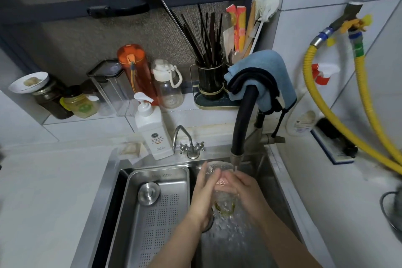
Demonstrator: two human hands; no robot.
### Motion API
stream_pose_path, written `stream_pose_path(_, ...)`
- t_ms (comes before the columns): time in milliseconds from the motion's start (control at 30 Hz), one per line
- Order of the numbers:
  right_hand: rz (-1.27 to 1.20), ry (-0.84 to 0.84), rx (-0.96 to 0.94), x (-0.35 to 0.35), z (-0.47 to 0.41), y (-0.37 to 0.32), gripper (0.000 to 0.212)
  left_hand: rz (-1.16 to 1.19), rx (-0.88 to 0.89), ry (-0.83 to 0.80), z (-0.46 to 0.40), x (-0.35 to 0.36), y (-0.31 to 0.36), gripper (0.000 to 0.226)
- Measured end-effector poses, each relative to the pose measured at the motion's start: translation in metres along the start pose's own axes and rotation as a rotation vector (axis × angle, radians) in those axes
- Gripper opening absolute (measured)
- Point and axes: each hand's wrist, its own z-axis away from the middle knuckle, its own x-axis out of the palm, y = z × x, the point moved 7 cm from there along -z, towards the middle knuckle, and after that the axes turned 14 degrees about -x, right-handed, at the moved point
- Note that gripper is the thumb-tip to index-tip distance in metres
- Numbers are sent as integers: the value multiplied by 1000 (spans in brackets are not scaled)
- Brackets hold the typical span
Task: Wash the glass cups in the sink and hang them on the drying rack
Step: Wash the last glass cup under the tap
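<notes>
Under the black faucet point(241, 115), over the right basin of the steel sink point(113, 172), we hold one glass cup point(219, 183) tilted in the running water. Our left hand point(204, 193) wraps its side with fingers curled round it; our right hand point(243, 185) clasps the other side, fingers against the glass. Wet glass is slippery, we judge, so a loosened grip could drop it onto the steel and chip it. The spout sits close to the rim, and lifting carelessly could knock them together.
</notes>
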Motion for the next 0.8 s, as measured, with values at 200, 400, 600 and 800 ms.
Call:
stream_pose_path(200, 349, -212, 68, -6, 4, 23, 64, -9, 20, 54, 5, 8, 21, 7)
stream_pose_path(400, 298, -329, -25, -3, -12, 35, 29, -11, -32, 89, 8, 15, 17, 21)
stream_pose_path(600, 487, -377, 6, 6, -8, 6, 57, 0, -26, 98, 5, 6, 31, 41)
stream_pose_path(800, 304, -416, 47, 17, -18, -6, 38, 20, -38, 93, 3, 8, 25, 40)
